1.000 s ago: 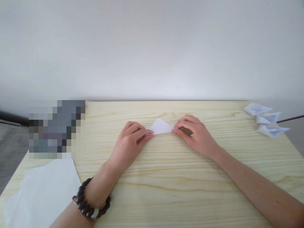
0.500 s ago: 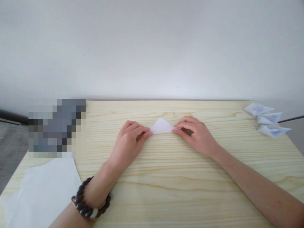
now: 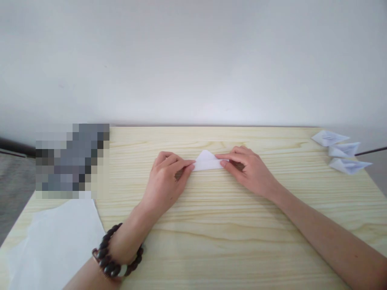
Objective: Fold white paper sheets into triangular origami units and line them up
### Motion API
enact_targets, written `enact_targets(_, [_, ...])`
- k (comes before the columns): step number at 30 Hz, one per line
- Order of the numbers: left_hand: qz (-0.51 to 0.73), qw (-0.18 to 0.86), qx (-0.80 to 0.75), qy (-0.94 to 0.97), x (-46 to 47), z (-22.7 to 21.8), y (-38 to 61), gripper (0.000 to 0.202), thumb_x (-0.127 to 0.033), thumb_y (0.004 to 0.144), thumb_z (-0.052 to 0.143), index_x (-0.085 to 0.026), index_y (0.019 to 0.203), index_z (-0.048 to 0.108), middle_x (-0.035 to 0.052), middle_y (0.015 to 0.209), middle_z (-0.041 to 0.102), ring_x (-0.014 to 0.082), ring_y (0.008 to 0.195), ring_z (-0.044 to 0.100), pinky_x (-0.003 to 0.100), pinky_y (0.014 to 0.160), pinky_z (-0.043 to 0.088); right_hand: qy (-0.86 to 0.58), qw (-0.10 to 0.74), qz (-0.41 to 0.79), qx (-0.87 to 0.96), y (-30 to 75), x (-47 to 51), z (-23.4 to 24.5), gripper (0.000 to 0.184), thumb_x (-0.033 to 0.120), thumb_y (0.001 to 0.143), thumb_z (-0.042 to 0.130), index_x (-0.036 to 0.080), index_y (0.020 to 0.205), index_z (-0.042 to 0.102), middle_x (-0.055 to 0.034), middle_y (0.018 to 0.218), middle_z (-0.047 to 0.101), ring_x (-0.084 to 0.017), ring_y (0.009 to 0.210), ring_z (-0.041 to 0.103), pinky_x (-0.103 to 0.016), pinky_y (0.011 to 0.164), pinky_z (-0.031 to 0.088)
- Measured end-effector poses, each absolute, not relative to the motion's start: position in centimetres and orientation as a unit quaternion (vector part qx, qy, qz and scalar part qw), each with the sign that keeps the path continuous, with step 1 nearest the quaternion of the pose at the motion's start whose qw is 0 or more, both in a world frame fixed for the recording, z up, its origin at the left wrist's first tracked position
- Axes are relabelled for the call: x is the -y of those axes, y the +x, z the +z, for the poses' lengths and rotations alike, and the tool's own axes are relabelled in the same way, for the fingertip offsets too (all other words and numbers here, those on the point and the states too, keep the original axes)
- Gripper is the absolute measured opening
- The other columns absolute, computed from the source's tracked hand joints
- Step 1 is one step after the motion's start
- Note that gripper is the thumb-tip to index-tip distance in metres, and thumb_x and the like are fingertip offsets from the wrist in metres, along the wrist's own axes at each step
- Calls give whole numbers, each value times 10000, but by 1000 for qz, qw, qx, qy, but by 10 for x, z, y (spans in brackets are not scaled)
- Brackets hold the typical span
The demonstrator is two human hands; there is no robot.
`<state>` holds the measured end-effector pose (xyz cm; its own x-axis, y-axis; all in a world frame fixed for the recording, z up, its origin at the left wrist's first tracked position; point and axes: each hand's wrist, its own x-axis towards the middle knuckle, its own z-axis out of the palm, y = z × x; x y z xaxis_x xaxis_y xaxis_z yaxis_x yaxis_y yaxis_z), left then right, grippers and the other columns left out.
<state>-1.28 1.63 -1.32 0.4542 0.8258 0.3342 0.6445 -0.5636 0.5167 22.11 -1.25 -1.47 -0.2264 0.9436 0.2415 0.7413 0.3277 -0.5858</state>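
Between my hands is a small piece of folded white paper (image 3: 207, 163), with a rounded peak at its back and a straight folded strip along its front. My left hand (image 3: 169, 173) pinches its left end between thumb and fingers; a dark beaded bracelet (image 3: 105, 257) circles that wrist. At the right end, my right hand (image 3: 248, 167) grips the paper, its thumb on the front strip and its index finger stretched along the back. The fingers cover both ends of the paper.
On the light wooden table (image 3: 211, 241), several white sheets (image 3: 60, 241) lie at the front left. Beyond them is a dark, pixelated object (image 3: 78, 157). Three folded paper boats (image 3: 347, 165) stand at the back right. A pale wall (image 3: 211, 60) rises behind the table's far edge.
A strip now shows folded across the paper's front, and its peak looks lower and rounder. My right index finger has slid inward along the paper. The paper stays in both hands.
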Motion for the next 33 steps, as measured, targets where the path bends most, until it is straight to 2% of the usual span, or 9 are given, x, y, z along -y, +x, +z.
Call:
enact_targets(12, [279,145,-474,823,-16,-15,-12,144,-271,874,603,-234,904,738,32,828,681,224,927,510,395,858,460,-571,296,208,736,219,13,-15,206,240,903,558,208,1028,718,-47,840,583,-167,770,554,-307,669,458])
enact_targets(17, [246,138,-469,837,-14,-14,-11,179,-259,903,555,-227,1033,674,62,1003,624,247,1012,480,449,906,428,-548,318,178,753,220,14,-18,170,217,885,587,222,1004,708,-59,1000,506,-129,708,528,-316,671,480])
enact_targets(20, [240,134,-447,851,-13,-14,-11,196,-217,918,512,-250,1008,684,70,1033,577,250,1028,452,441,900,421,-508,316,142,789,221,16,-22,253,133,902,526,267,973,728,-53,1029,503,-117,680,496,-324,685,472])
enact_targets(23, [226,129,-475,841,-13,-14,-11,192,-264,912,532,-271,1049,667,72,1067,556,266,1050,443,460,901,398,-488,296,100,815,221,18,-24,366,59,893,488,311,1004,728,-47,1022,541,-149,763,502,-324,709,457])
enact_targets(27, [211,128,-515,821,-14,-15,-11,257,-318,892,568,-289,1144,609,75,1156,528,287,1113,437,487,927,362,-470,250,21,846,220,22,-20,315,99,916,498,285,1052,713,-50,1062,632,-206,905,492,-365,779,417])
enact_targets(33, [219,139,-502,825,-14,-14,-10,166,-299,904,546,-275,1046,630,58,1146,546,270,1112,442,484,960,342,-431,210,-64,875,216,27,-16,283,174,973,454,280,1143,654,4,1049,702,-226,1046,457,-395,830,306])
